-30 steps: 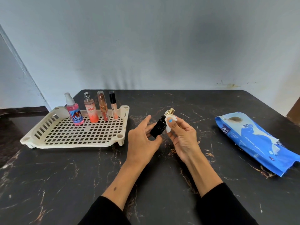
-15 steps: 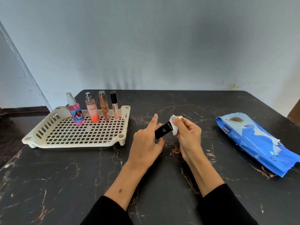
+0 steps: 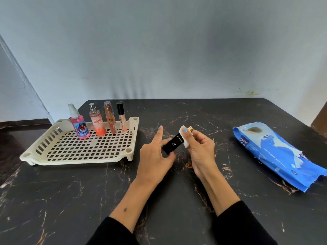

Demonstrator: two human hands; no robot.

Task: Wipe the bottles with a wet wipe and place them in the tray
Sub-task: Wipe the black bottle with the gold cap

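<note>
Desk [image 3: 177, 200] of black marble with thin gold and white veins carries everything, polished and hard. On its left part stands the cream plastic tray [image 3: 77, 157], a flat grid of square holes with a low slotted rim, and four bottles stand upright along its far edge: a pink spray bottle [image 3: 80, 126], a peach bottle [image 3: 97, 123], a slim copper tube [image 3: 110, 117] and a thin tube with a black cap [image 3: 121, 116]. On the right lies a soft blue pack of wet wipes [image 3: 276, 152], crinkled and glossy. Between them, above the desk, the left hand [image 3: 155, 158] grips the lower end of a small black bottle [image 3: 173, 144], a smooth rectangular body with white letters, tilted, its index finger standing straight. The right hand [image 3: 200, 149] pinches a folded white wet wipe [image 3: 184, 138] around the bottle's upper end, next to the gold cap [image 3: 190, 129]. To do this wiping well, I think the left hand should turn the bottle slowly while the wipe slides along every flat face and around the cap. The glossy wet surface may slip, so the hold must be firm.
</note>
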